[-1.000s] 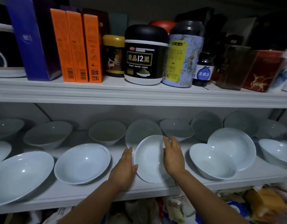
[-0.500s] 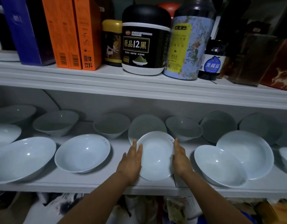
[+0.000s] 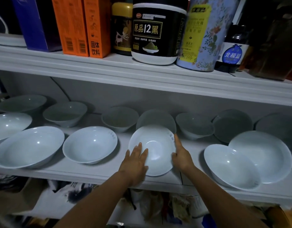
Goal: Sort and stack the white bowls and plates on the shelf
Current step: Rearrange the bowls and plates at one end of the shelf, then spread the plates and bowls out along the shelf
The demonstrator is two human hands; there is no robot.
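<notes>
The plate (image 3: 156, 151) sits at the front middle of the lower shelf (image 3: 76, 172), tilted toward me. Its far rim is just in front of the rear plate (image 3: 156, 118), which stands on edge in shadow; I cannot tell whether they touch.

My left hand (image 3: 136, 160) lies flat over the plate's left rim, fingers straight on the inner face, gripping nothing. My right hand (image 3: 181, 156) is against the right rim, forefinger straight along the edge. I cannot tell whether its thumb and other fingers hook the rim.

The step in hand, as I judge it, is to secure the plate from both sides for lifting to a stack.

1. Move the left fingers off the glazed face to the rim; a flat hand on glaze is likely to slip.
2. Set thumbs above and fingers beneath opposite edges before taking weight.
3. Draw the plate toward me, clear of the rear plate, to avoid rim contact.
4. Keep the elbows in. A bowl (image 3: 90, 143) is near on the left, and on the right a second bowl (image 3: 230, 165) overlaps a wide plate (image 3: 263, 153).
5. Keep the lift low, because the upper shelf (image 3: 142, 76) overhangs.
6. Stack like with like; the wide plate appears the closer match.
</notes>
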